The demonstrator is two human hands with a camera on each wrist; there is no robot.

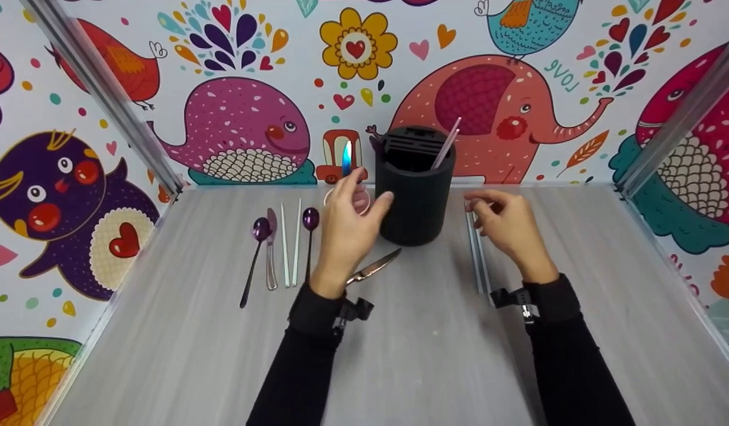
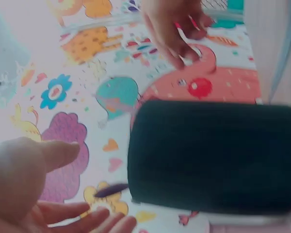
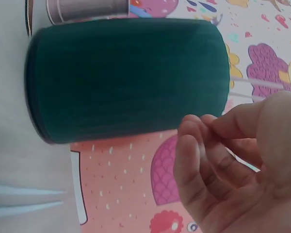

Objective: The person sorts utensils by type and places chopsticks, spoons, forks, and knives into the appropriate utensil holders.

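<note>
My left hand (image 1: 352, 228), fingers apart, is raised close to the left side of a black utensil holder (image 1: 412, 207); nothing is in its grasp. Two pale pink chopsticks (image 1: 447, 142) lean in the holder, and a dark purple utensil tip (image 2: 111, 190) pokes out of it. Behind my left hand, partly hidden, is a shiny pinkish cup (image 3: 89, 9) with a blue iridescent utensil (image 1: 347, 158) upright above it. Loosely curled and holding nothing, my right hand (image 1: 509, 228) hovers over two silvery chopsticks (image 1: 477, 254) on the table.
Left on the table lie a purple spoon (image 1: 261, 229), a table knife (image 1: 271, 260), two pale chopsticks (image 1: 285, 248) and another purple spoon (image 1: 310, 219). A shiny knife (image 1: 379, 264) lies before the holder. Patterned walls (image 1: 246, 118) with metal posts enclose the table (image 1: 423, 355).
</note>
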